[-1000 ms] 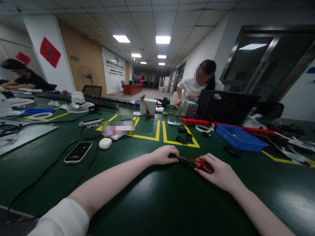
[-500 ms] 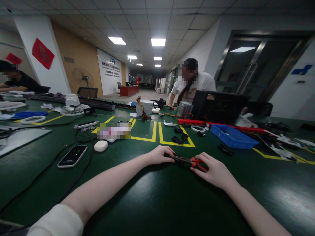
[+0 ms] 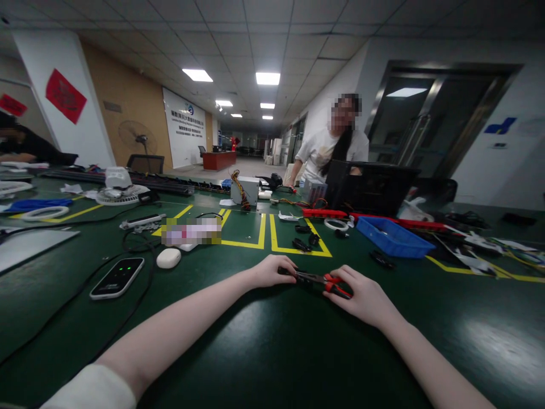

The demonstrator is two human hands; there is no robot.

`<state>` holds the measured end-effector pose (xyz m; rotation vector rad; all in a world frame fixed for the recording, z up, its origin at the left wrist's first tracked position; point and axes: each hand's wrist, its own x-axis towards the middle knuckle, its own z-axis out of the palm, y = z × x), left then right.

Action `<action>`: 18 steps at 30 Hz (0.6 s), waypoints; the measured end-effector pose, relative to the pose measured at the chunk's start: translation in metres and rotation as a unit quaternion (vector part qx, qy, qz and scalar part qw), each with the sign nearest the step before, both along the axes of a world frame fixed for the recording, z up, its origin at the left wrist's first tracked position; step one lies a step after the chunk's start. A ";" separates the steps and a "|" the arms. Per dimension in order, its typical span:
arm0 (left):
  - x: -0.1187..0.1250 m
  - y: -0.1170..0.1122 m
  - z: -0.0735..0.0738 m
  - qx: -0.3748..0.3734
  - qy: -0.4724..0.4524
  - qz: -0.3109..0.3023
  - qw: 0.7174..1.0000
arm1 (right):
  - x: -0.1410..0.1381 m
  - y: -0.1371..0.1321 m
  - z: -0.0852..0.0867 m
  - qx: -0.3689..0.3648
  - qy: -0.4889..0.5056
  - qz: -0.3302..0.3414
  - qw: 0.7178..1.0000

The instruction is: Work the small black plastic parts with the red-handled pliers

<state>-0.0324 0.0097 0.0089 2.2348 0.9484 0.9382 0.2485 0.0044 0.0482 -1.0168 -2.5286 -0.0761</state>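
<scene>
Green tabletop (image 3: 298,352), red-handled pliers (image 3: 328,280), tiled ceiling (image 3: 225,40)

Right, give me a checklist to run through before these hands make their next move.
1. Right hand on the handles of the pliers: ok.
2. Left hand holding the black part: ok.
3. Jaws firmly closed on that part: cannot tell, too dark and small.
4. Loose black pieces apart from both hands: ok.
5. Blue tray apart from the pliers: ok.
6. Co-worker away from the pliers: ok, across the table.
</scene>
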 end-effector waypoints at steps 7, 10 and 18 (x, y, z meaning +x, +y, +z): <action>0.001 0.000 0.000 -0.009 0.004 0.010 1.000 | -0.001 -0.004 0.002 -0.016 0.012 -0.003 1.000; 0.002 -0.002 0.002 -0.008 0.015 0.008 1.000 | -0.001 -0.004 0.002 -0.020 0.016 0.000 1.000; 0.003 -0.002 0.002 0.003 0.022 0.005 1.000 | 0.001 -0.003 0.004 -0.039 0.002 -0.003 0.999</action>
